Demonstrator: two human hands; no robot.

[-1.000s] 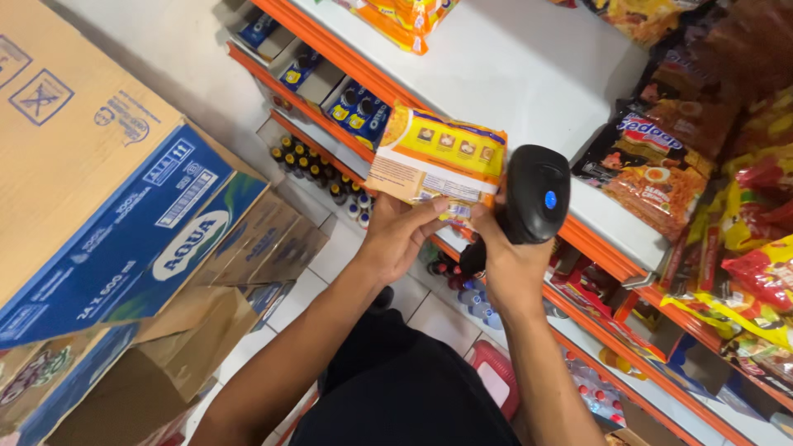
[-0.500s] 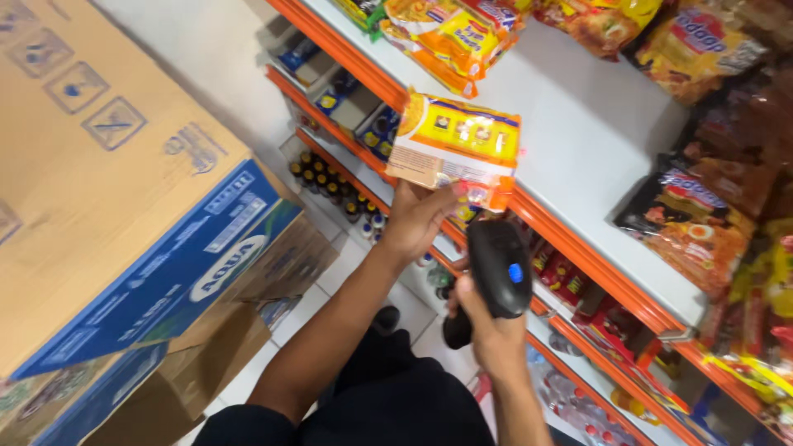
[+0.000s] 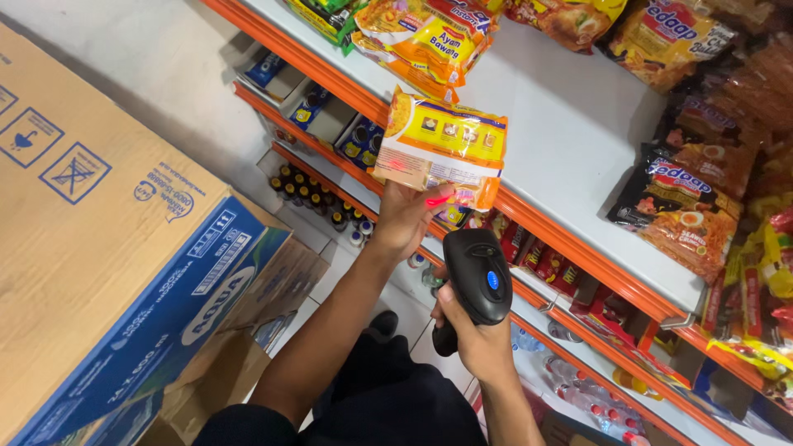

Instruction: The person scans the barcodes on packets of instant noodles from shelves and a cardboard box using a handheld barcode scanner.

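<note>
yellow noodle packet pinched in left hand, long axis sideways; right hand gripping black scanner, nose up.

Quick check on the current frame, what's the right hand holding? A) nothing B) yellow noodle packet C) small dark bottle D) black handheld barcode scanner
D: the right hand grips a black handheld barcode scanner by its handle, its head turned up toward the yellow noodle packet that the left hand holds up before the orange-edged shelf.
</note>
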